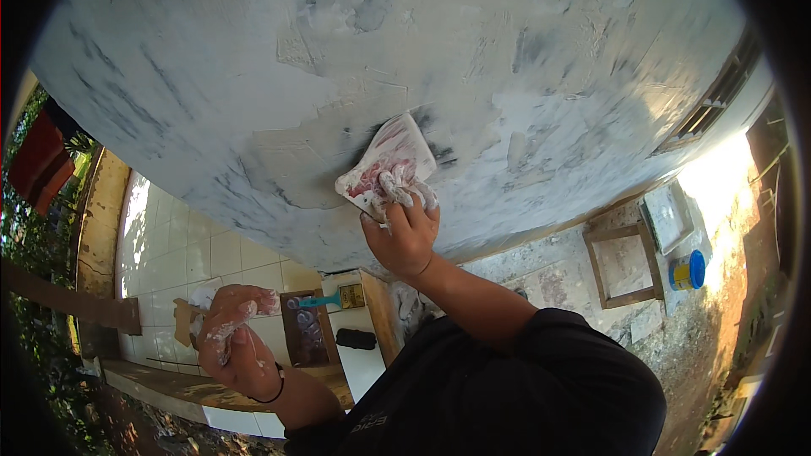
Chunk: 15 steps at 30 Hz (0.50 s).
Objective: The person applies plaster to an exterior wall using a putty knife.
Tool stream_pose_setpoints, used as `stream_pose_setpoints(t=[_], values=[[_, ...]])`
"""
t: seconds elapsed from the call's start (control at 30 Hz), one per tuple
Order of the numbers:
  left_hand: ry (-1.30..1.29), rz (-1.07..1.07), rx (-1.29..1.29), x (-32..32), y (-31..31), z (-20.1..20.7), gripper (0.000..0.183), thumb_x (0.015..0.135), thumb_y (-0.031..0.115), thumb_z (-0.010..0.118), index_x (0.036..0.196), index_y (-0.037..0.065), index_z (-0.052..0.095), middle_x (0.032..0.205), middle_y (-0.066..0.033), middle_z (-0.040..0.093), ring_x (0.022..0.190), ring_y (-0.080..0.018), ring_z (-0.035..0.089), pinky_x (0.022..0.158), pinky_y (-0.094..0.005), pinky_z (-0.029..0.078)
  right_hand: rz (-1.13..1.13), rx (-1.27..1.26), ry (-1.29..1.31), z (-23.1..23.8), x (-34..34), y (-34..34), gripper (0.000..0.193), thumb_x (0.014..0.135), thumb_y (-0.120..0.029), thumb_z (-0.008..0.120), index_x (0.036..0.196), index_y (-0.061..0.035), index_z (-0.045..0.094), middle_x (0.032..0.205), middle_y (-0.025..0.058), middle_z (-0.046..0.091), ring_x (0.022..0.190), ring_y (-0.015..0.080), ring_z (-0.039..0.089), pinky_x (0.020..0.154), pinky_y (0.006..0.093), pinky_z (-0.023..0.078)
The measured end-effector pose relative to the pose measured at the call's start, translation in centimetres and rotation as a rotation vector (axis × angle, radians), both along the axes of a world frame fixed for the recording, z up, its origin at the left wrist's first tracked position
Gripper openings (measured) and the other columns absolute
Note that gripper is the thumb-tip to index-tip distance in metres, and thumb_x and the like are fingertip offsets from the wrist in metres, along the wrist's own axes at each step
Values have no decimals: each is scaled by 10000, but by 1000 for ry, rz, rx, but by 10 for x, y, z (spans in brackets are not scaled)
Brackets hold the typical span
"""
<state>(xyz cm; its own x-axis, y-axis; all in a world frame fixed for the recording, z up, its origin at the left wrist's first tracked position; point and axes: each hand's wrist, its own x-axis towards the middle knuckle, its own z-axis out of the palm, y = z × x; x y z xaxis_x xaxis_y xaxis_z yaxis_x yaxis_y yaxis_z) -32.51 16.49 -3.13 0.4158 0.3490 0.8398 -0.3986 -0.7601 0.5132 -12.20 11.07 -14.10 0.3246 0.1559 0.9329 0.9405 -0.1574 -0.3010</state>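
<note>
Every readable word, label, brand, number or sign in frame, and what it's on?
Black shirt: pale lettering on the chest, partly legible; not copied here.
Turquoise-handled tool: dark marks on its yellow end, too small to read.
Blue-lidded bucket: markings on its side, too small to read.
Flat spreader in the right hand: no readable text.

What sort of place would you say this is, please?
Probably a house's porch, outdoors: there's a patchily coated wall, a pale tiled floor, and leafy greenery along the picture's left edge.
</note>
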Motion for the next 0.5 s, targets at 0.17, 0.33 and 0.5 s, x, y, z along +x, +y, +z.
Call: stream_pose_setpoints(t=[0.17,0.33,0.5], values=[[-92,159,-23,-6,-8,-8,242,829,47,410,979,-47,575,766,-208,621,676,-287,579,567,-354,475,237,-15,76,-5,-40,10,305,577,-70,751,845,-1,622,979,171,637,882,310,608,821,413,437],[-55,46,15,-8,-3,-10,277,843,19,370,1041,-85,533,873,-264,585,749,-321,559,664,-407,477,476,42,153,5,-43,-12,319,599,-33,695,905,14,617,938,200,625,795,334,604,757,401,450],[-2,-20,-54,7,-2,-6,271,818,11,389,1007,-87,557,858,-252,597,729,-325,571,635,-393,484,643,34,539,16,-4,-35,171,758,29,657,917,14,593,854,116,628,756,171,585,715,246,440]])
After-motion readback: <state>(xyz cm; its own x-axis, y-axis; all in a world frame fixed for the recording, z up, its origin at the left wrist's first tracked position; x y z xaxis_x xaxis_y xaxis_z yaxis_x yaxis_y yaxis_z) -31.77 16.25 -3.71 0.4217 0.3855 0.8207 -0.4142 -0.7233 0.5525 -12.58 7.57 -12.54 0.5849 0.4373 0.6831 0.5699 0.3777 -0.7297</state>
